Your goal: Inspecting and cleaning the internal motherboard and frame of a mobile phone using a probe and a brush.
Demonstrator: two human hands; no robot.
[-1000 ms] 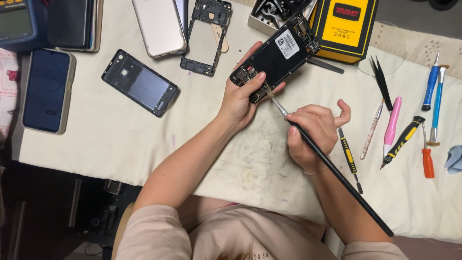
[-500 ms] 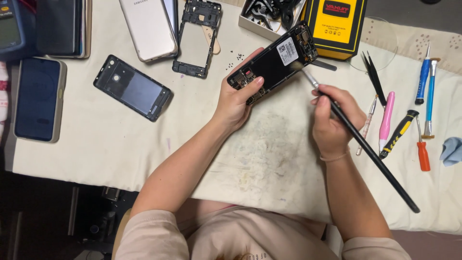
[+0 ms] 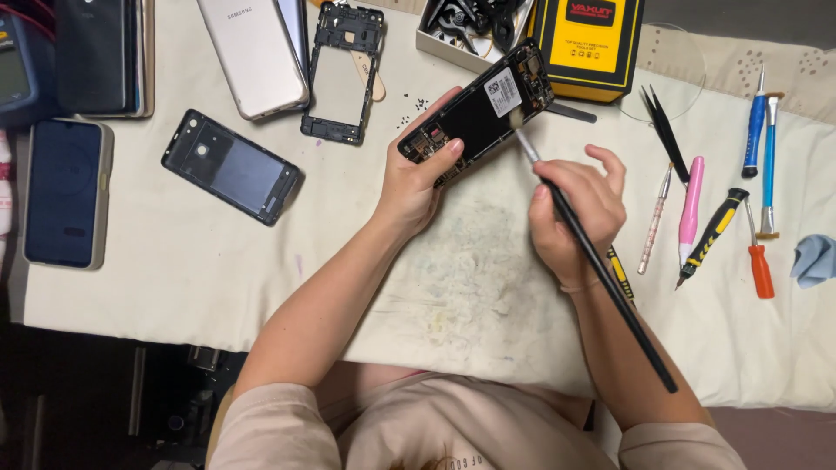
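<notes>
Overhead, the left hand (image 3: pixel 414 187) clamped an opened phone (image 3: pixel 477 113) tilted above the cloth (image 3: pixel 261 261), near the yellow box (image 3: pixel 592 43). Fingers of the right hand (image 3: pixel 575 213) were closed round a long black brush (image 3: pixel 601 261), its tip on the phone. Bare cloth lay below both hands. Two frames (image 3: pixel 231 165) lay at the left; the tray (image 3: pixel 470 26) was cut off.

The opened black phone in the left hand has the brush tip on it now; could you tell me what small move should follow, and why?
Probably a short sweep of the long black-handled brush along the opened black phone. The right hand holds its bristles at the upper end beside the white label, while the left hand grips the lower end, tilted above the stained cream cloth.
</notes>
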